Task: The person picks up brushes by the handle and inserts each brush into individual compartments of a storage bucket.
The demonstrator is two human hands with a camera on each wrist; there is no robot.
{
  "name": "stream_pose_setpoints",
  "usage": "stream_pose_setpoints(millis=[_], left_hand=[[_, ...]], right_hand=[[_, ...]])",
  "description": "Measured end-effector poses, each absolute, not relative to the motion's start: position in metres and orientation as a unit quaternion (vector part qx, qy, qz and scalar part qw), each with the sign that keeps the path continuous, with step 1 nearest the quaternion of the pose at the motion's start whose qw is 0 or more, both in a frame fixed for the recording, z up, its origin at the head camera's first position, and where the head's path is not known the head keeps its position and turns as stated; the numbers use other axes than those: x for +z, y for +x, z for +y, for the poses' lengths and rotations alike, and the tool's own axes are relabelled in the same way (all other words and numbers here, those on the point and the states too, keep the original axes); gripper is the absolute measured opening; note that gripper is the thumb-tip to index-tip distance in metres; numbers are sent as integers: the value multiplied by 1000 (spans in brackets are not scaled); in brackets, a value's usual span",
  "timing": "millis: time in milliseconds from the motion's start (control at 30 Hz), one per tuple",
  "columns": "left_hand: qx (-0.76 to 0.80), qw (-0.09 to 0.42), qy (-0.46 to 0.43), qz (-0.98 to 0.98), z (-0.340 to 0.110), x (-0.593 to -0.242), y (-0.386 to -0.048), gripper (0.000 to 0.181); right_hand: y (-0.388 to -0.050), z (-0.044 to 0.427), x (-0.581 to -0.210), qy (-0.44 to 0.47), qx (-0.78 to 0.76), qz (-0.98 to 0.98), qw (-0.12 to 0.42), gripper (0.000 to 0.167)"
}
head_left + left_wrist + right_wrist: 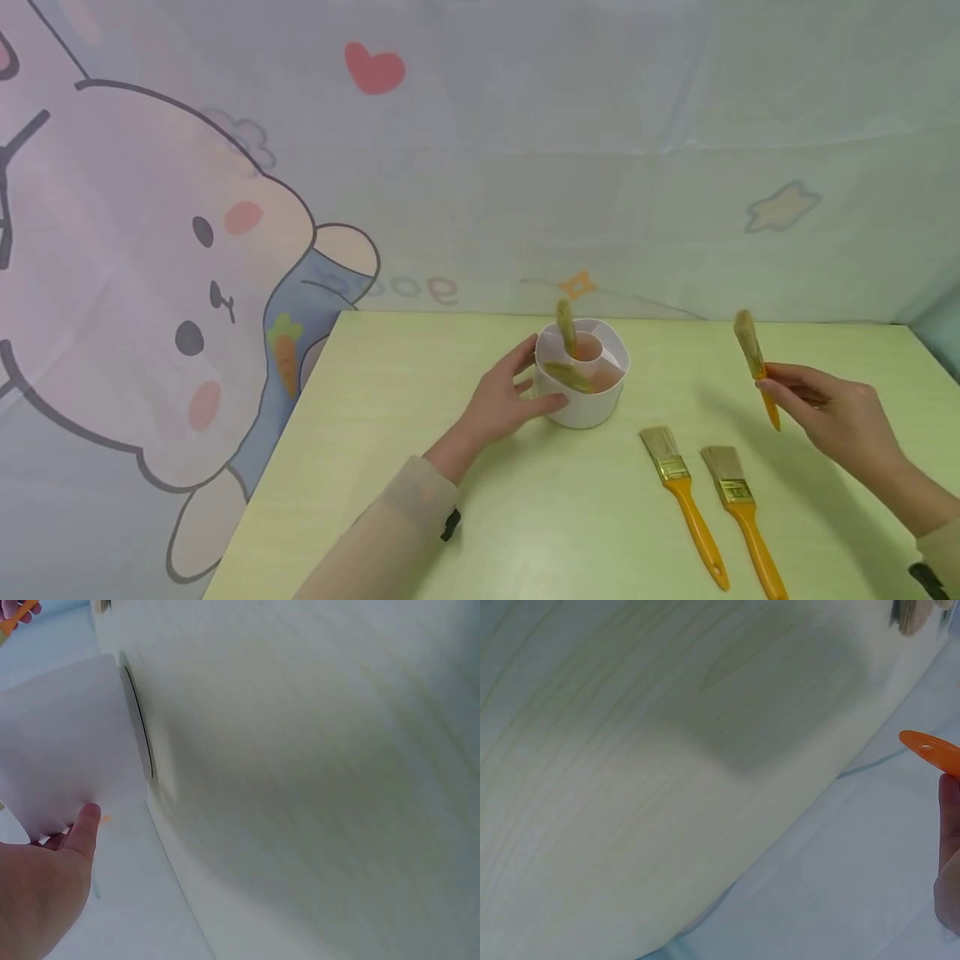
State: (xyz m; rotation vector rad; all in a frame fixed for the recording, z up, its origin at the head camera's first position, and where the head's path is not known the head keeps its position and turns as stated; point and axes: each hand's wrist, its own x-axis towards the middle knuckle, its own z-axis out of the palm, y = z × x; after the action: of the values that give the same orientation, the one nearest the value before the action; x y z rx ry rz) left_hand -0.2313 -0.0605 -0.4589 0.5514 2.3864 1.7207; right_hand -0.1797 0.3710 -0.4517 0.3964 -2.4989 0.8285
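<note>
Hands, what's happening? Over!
Left hand gripping round white divided cup. Right hand pinching raised orange-handled bristle brush. Two similar flat brushes nearby, seemingly not blocking.

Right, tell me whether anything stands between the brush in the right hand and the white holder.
Nothing visible blocks the way from the brush in the right hand to the white holder; the two loose brushes lie below that line in the head view.

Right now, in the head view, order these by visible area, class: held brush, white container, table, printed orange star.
Largest to smallest:
1. table
2. white container
3. held brush
4. printed orange star
</note>
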Motion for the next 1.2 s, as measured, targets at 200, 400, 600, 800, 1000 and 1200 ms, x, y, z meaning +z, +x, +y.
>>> stream_pose_setpoints(millis=[200,400,600,800,1000,1200], left_hand=[[574,80,190,793,-60,-459,-238,99],[571,90,191,793,-61,-457,-243,101],[567,103,191,795,-61,-457,-248,103],[566,114,190,794,-61,-459,-253,105],[569,88,181,797,-63,-461,-247,102],[568,46,139,810,-61,-462,-223,95]], right_hand=[[-180,364,-449,118,357,-903,207,24],[-181,358,-448,134,380,-894,197,24],[-181,352,-447,134,392,-891,184,25],[-180,348,-447,140,392,-891,184,24],[-180,345,-447,149,397,-886,187,24],[-181,345,-447,147,399,-884,192,23]])
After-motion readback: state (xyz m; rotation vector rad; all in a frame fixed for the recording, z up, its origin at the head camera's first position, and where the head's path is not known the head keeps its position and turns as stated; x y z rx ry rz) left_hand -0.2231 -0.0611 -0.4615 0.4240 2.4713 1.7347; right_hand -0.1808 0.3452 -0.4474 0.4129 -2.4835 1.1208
